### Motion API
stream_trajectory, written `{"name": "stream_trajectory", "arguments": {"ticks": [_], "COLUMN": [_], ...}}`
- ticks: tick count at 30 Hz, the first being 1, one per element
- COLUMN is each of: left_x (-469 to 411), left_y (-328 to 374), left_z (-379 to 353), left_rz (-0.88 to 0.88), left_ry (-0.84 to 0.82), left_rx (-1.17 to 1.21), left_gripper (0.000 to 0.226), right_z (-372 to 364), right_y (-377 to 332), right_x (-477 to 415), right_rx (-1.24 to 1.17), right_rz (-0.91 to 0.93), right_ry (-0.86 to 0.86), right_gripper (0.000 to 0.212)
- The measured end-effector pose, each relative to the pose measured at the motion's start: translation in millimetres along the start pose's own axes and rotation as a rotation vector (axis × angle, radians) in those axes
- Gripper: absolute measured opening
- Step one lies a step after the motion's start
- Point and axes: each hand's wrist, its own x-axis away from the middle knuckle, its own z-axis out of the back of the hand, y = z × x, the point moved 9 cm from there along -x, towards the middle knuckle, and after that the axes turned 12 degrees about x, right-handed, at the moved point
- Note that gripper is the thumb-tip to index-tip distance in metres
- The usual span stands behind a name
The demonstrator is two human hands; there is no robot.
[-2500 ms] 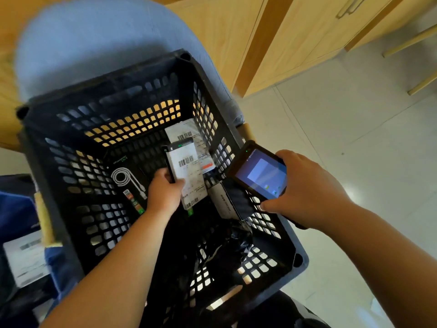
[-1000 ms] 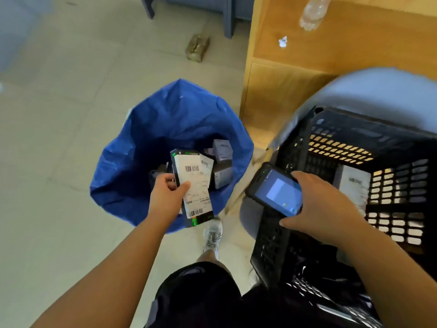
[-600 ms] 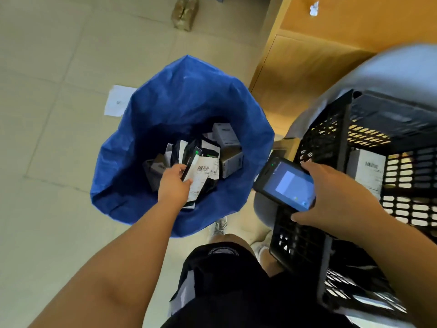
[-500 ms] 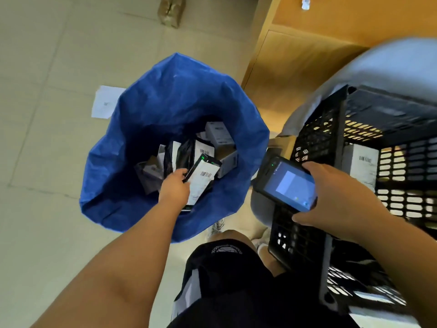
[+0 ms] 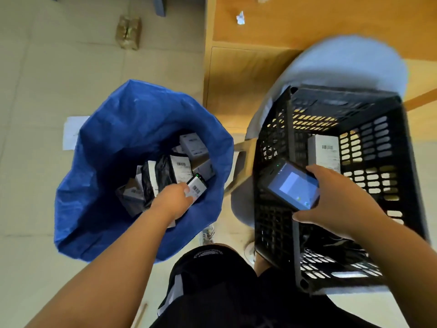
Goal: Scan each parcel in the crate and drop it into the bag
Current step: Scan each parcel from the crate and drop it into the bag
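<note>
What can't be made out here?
Head view:
Label on the black parcel in the left hand: too small to read.
Floor of the black plastic crate: partly hidden by the right hand and dark handheld scanner.
Bottom of the blue plastic bag: covered by piled parcels.

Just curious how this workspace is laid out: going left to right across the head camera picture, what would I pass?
paper → bag → scanner → right hand
</note>
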Motion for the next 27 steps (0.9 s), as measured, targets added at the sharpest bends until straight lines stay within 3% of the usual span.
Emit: {"name": "stream_trajectory", "arguments": {"ticks": [8,15,21,27], "left_x": [39.2,56.4,4.9,-78.2], "left_y": [172.5,292.0,334.3,340.3], "left_z": [-4.8,-78.9,-182.9,-256.8], "left_rz": [-0.391,-0.603,-0.448,-0.245], "left_ry": [0.100,0.078,-0.073,-0.129], "left_rx": [0.034,-0.011,-0.090,-0.144], "left_gripper": [0.025,0.023,0.026,0.049], "right_z": [-20.6,-67.9,-88.1,-87.7], "right_y": [119.0,227.2,301.2,351.9], "right_x": [31.8,47.9,47.5,17.9], "right_rx": [-0.193,-0.223,-0.289,-0.347], "right_rz": [-0.188,-0.317,-0.396,-0.437], "right_ry": [0.012,-0.021,-0.042,0.030], "right_gripper": [0.094,0.098,0.081,0.072]}}
